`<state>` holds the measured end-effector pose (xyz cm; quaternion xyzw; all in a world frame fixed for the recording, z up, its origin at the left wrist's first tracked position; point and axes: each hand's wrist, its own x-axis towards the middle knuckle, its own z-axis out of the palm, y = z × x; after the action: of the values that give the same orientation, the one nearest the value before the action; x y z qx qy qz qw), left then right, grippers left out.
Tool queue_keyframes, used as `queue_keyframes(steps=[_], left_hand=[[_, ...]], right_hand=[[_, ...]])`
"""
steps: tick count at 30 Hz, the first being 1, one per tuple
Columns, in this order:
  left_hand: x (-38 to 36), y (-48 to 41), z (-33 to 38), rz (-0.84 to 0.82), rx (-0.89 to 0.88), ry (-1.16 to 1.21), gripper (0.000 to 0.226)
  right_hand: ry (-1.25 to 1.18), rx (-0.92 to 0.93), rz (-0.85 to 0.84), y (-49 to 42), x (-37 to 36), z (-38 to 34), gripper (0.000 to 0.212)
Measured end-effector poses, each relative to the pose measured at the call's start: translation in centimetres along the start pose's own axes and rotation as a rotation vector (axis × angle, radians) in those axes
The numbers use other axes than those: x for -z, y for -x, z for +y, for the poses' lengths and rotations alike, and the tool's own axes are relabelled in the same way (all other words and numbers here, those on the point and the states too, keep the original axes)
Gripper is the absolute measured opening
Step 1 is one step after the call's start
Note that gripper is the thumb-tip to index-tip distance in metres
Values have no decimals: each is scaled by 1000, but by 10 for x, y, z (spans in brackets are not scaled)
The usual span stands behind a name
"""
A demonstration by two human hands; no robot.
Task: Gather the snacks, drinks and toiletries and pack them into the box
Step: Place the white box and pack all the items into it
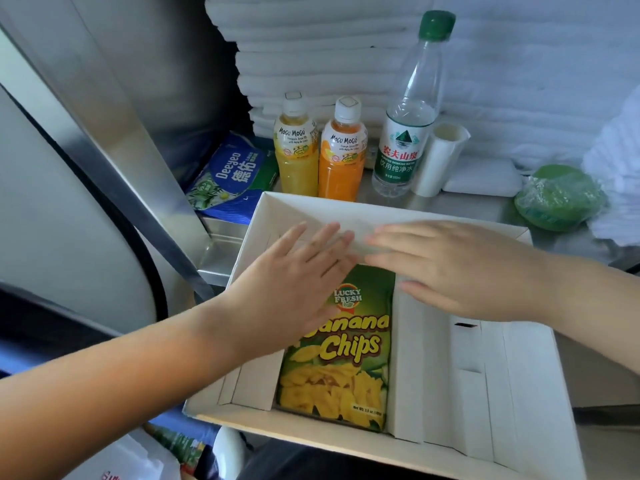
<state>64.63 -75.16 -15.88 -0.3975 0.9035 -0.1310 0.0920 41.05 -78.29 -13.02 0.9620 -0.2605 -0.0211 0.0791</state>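
Observation:
A white cardboard box point(519, 393) lies open in front of me. A green bag of banana chips point(343, 368) lies flat inside it. My left hand point(294, 289) and my right hand point(460, 268) hover flat with straight fingers over the bag's top end, fingertips nearly meeting. Behind the box stand a yellow juice bottle point(297, 157), an orange juice bottle point(342, 161) and a clear water bottle point(408, 126) with a green cap. A blue tissue pack point(232, 178) lies at the back left.
A white roll point(440, 161) stands next to the water bottle, with a white flat packet point(485, 181) beside it. A green wrapped round item point(557, 199) lies at the right. Stacked white towels point(311, 46) fill the back. A steel frame point(138, 161) runs along the left.

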Motion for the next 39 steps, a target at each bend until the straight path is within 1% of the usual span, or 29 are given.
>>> queue_keyframes(steps=[2,4,5,7,10,13,15,18,21,24,26,27,29,31,33,36,39], left_hand=[[6,7,-10,146,48,43,57],[9,10,-21,206,136,102,56],[11,9,-27,214,189,128,56],[13,7,-38,170,306,194,59],[3,2,-51,111,430,343,71],[-9,-3,-55,96,455,500,69],[-11,-5,-55,93,468,668,67],[-13,-5,-56,111,464,880,67],[-18,-7,-65,225,467,967,66],[-32,-22,-87,388,632,911,49],[-46,-37,-104,400,781,792,47],[-54,-44,-111,362,849,730,49],[-70,-58,-125,211,941,594,57],[-83,-70,-133,16,971,489,70],[-92,-79,-136,-96,976,450,79],[-99,-83,-140,-100,997,405,91],[-99,-83,-146,-91,1031,442,101]], right_hand=[[57,19,103,4,3,6,45],[117,18,146,1,4,14,48],[129,-4,157,-2,5,17,49],[119,-54,156,-13,6,24,51],[76,-75,76,-33,4,31,60],[37,-48,-19,-50,-8,36,64],[22,-38,-33,-54,-16,37,63],[30,-55,14,-54,-20,36,64],[50,-50,91,-54,-21,34,67],[38,-46,118,-54,-20,32,67],[13,-50,121,-55,-19,31,64],[1,-51,118,-55,-19,30,62],[0,-49,127,-56,-17,30,59],[-6,-43,136,-58,-16,31,57],[-4,-38,141,-57,-16,31,55],[10,-44,150,-56,-16,31,54],[16,-47,171,-57,-17,32,53]])
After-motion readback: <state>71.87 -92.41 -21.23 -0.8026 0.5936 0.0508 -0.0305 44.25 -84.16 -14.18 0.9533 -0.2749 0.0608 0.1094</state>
